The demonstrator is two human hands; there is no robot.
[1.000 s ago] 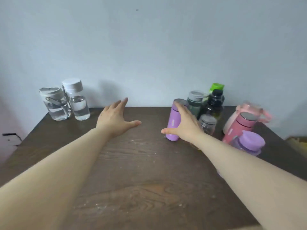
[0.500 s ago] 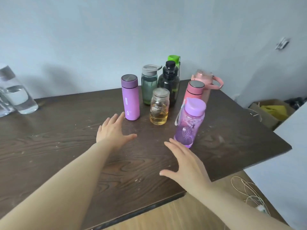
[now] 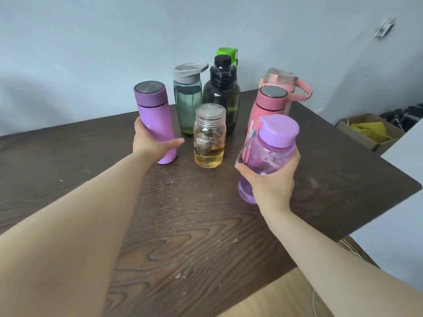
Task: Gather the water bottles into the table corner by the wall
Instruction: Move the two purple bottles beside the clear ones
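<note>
Several bottles cluster at the far right of the dark wooden table (image 3: 183, 236), near the wall. My left hand (image 3: 151, 143) grips the slim purple flask (image 3: 152, 110), which leans slightly. My right hand (image 3: 272, 179) wraps around the translucent purple bottle (image 3: 272, 147) with a purple cap, tilted toward me. Between them stands a clear jar (image 3: 209, 136) with amber liquid. Behind are a grey-lidded green bottle (image 3: 188, 97), a black bottle (image 3: 222, 90), a green-capped bottle (image 3: 226, 52), a pink flask (image 3: 266, 104) and a pink handled jug (image 3: 281, 78).
The table's right edge (image 3: 375, 154) drops off close to the bottles. On the floor beyond lies an open cardboard box (image 3: 368, 131) with yellow cloth. A white surface (image 3: 402, 213) stands at right, with cables on the floor below it.
The view has swung right, so the clear bottles at left are out of sight. My left hand closed on the purple flask and my right hand on the translucent purple bottle; both were open before.
</note>
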